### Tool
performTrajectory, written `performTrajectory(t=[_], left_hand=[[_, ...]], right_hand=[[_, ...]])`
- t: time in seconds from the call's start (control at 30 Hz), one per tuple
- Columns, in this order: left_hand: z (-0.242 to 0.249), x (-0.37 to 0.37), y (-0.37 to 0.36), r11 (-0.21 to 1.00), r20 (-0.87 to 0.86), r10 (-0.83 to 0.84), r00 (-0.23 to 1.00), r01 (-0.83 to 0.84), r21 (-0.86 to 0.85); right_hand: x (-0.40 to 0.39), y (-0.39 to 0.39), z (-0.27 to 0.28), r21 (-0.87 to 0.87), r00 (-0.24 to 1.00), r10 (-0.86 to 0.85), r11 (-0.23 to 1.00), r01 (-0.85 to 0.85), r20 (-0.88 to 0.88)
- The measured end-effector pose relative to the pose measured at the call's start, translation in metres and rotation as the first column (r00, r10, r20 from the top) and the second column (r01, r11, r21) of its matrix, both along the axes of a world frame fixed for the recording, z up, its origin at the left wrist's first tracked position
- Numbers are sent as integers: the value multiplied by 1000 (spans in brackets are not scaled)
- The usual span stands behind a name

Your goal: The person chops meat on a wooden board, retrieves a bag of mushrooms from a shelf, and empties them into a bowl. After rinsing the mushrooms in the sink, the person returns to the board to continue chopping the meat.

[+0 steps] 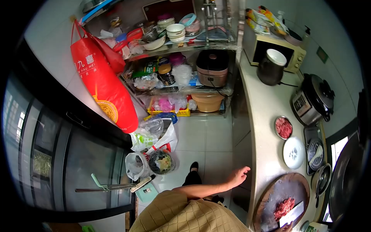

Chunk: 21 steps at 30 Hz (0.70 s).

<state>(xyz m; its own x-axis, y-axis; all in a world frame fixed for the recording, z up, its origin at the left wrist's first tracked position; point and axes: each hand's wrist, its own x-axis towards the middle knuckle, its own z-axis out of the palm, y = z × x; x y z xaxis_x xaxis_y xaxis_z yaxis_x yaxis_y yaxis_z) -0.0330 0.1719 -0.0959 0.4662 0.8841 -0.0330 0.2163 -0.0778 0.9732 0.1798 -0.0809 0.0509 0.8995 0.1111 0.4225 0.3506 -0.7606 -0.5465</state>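
My left hand [237, 177] is in the air just left of the counter edge, with its fingers loosely apart and nothing in it. At the bottom edge of the view my right hand [286, 228], mostly cut off, is closed on a cleaver [292, 214]. The wide blade lies against a heap of minced red meat [284, 207] on the round wooden board [270, 195]. A metal bowl [283, 128] of minced meat and a white patterned plate [293, 153] stand further back on the counter.
The counter [259, 112] also holds a pressure cooker [313, 99], a dark jar [271, 67] and a microwave [274, 50]. A wok [348, 178] is at the right. Shelves [181, 48] are ahead; bags and a bin [161, 161] stand on the floor.
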Motion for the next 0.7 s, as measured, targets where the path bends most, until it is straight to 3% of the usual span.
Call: performTrajectory(t=[0.1, 0.17, 0.23, 0.3, 0.33, 0.37, 0.43, 0.47, 0.5, 0.6, 0.7], left_hand=[[2, -43, 48, 994, -18, 100, 995, -101, -49], [-13, -77, 88, 989, -13, 148, 989, -148, -7], [-9, -118, 124, 981, 35, 193, 980, -192, -41], [-1, -172, 162, 955, 13, 295, 955, -294, -42], [6, -199, 182, 931, -11, 361, 933, -361, -58], [13, -228, 198, 903, -41, 423, 905, -425, -72], [1, -273, 229, 818, -44, 575, 817, -575, 22], [-7, -295, 241, 775, -42, 631, 774, -630, 36], [-12, -316, 254, 729, -39, 684, 728, -683, 51], [-23, -362, 276, 598, 35, 801, 597, -800, -35], [-56, -404, 278, 498, 53, 864, 501, -832, -246]], right_hand=[[-45, 64, 26, 15, 944, 223, 972, -233, 242], [-83, 118, 29, 37, 877, 437, 891, -452, 200], [-104, 184, -6, 110, 821, 545, 838, -534, -167], [-148, 259, -32, 112, 650, 602, 768, -631, -463], [-171, 297, -59, 296, 495, 811, 578, -760, -311], [-216, 339, -41, 154, 369, 894, 414, -897, -255], [-286, 409, -21, 211, 170, 897, 273, -939, -408], [-319, 442, -2, 158, 30, 927, 96, -983, -375], [-348, 472, -6, 319, -99, 901, 46, -947, -421], [-414, 564, -16, 224, -338, 845, -266, -938, -414], [-484, 655, -43, 207, -437, 772, -386, -899, -461]])
